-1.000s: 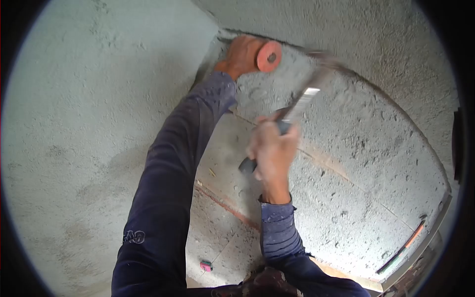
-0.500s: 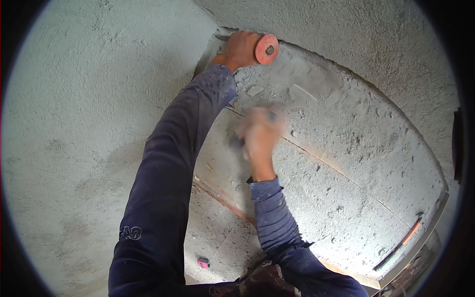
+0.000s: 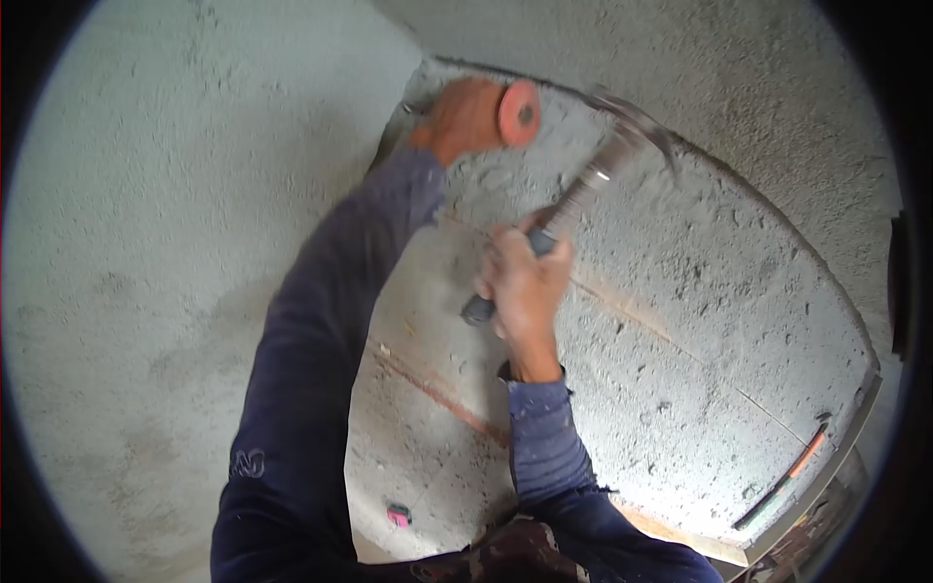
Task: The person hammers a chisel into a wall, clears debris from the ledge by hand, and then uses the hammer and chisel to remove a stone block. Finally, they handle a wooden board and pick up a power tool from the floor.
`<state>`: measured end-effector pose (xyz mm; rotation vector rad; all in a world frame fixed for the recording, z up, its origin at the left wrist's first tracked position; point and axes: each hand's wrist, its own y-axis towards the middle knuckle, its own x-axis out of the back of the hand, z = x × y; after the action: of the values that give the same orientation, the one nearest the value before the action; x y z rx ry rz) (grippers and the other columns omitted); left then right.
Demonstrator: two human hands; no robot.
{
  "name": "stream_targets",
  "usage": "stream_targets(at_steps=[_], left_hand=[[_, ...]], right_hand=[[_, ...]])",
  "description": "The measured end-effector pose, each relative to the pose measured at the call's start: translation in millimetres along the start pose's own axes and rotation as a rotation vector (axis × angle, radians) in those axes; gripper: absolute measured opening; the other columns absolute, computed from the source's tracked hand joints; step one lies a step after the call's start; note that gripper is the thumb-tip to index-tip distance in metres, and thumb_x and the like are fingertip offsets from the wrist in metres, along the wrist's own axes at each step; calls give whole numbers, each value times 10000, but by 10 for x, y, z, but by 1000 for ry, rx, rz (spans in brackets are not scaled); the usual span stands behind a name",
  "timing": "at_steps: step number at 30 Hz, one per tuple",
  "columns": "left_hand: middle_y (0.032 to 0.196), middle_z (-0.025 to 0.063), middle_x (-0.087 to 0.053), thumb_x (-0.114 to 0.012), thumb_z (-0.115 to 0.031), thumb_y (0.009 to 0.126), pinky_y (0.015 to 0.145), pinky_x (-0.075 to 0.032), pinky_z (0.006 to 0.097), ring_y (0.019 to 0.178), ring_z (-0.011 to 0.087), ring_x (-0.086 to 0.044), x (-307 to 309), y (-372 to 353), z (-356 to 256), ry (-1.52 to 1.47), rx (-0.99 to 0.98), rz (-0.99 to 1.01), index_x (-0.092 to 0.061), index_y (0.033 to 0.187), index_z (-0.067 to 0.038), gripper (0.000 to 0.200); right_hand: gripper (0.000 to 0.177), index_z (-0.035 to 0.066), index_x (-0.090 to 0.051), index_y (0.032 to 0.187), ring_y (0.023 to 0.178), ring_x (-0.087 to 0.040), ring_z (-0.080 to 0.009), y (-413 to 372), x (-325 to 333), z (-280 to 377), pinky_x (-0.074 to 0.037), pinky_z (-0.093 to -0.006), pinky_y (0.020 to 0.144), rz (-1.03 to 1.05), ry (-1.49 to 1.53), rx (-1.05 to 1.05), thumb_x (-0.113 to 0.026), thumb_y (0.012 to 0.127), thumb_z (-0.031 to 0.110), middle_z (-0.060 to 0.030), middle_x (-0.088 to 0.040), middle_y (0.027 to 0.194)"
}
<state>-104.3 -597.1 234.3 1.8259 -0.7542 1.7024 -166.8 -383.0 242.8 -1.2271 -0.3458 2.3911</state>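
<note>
My left hand (image 3: 462,117) is closed round a chisel with a round red hand guard (image 3: 508,115), up at the far corner where the rough concrete slab meets the walls. The chisel's struck end shows in the middle of the guard; its tip is hidden behind my hand. In my right hand (image 3: 530,282), closer to me, is a claw hammer (image 3: 588,185), gripped by its dark handle. The hammer head, slightly blurred, is to the right of the guard and apart from it.
Grey plastered walls (image 3: 175,214) rise at the left and behind. A thin line crosses the pitted slab (image 3: 680,282). At the right edge lies a long thin orange-and-dark tool (image 3: 805,455). A small pink-and-dark object (image 3: 398,515) sits near my body, below a reddish strip (image 3: 437,394).
My right hand has shifted slightly down and right, and the hammer, blurred before, now shows with its head at upper right. My left hand and the chisel guard have moved slightly down and left.
</note>
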Motion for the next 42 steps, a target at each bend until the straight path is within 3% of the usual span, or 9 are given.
stream_targets(at_steps=[14, 16, 18, 23, 25, 29, 35, 37, 42], left_hand=[[874, 98, -721, -826, -236, 616, 700, -549, 417, 773, 304, -688, -348, 315, 331, -38, -333, -326, -716, 999, -164, 404], [869, 97, -721, -828, -239, 615, 697, -550, 414, 773, 301, -688, -366, 353, 377, -61, -334, -324, -719, 993, -169, 400], [865, 97, -720, -830, -242, 614, 694, -550, 410, 773, 298, -689, -329, 330, 343, -85, -340, -319, -721, 988, -175, 396], [837, 103, -714, -827, -247, 622, 680, -546, 409, 774, 312, -683, -388, 313, 386, -78, -295, -285, -719, 968, -154, 374], [830, 103, -713, -824, -246, 626, 678, -544, 411, 774, 317, -681, -292, 324, 459, -39, -316, -322, -718, 962, -149, 365], [831, 107, -712, -828, -248, 618, 683, -543, 415, 770, 319, -680, -368, 212, 388, -99, -300, -303, -718, 936, -146, 351], [803, 124, -706, -842, -312, 593, 676, -540, 428, 738, 336, -673, -225, 231, 393, -64, -256, -288, -716, 907, -140, 379], [793, 130, -703, -842, -332, 593, 673, -539, 430, 728, 345, -670, -292, 189, 313, -89, -219, -249, -714, 896, -135, 384], [795, 132, -706, -813, -308, 620, 666, -535, 425, 721, 348, -674, -223, -294, 122, -61, -166, -210, -713, 921, -127, 366]], right_hand=[[122, 100, -393, 867, 413, -328, -67, 22, -32, 434, -306, -248, 348, -154, 311, 639, -473, 934, 36, 32, -366, 563], [76, 72, -416, 917, 410, -392, -87, 175, -232, -126, -337, -263, 347, -346, 67, 551, -473, 930, 23, 13, -435, 586], [82, 51, -416, 965, 415, -434, -103, 229, -139, -320, -374, -274, 357, 65, -227, -43, -470, 922, 8, -17, -491, 620], [93, 47, -408, 966, 424, -444, -107, 74, -103, -41, -390, -280, 375, -130, -34, 169, -476, 915, 9, -42, -503, 632], [96, 57, -408, 948, 419, -430, -104, 218, -135, -165, -367, -275, 357, -217, 403, 564, -485, 915, 10, -29, -480, 625], [126, 77, -386, 893, 414, -387, -93, 214, -148, -179, -351, -270, 361, -5, -90, -148, -493, 908, 14, -2, -409, 593], [153, 68, -386, 888, 424, -415, -94, 252, -166, -438, -358, -265, 352, -187, 187, 384, -509, 873, -21, -3, -418, 594], [147, 64, -388, 897, 429, -431, -95, 208, -83, -319, -365, -265, 351, 113, -229, -108, -505, 876, -23, -14, -433, 599], [144, 62, -385, 904, 424, -405, -83, -66, 43, 62, -369, -254, 339, -57, -40, -19, -508, 880, -9, -44, -481, 669]])
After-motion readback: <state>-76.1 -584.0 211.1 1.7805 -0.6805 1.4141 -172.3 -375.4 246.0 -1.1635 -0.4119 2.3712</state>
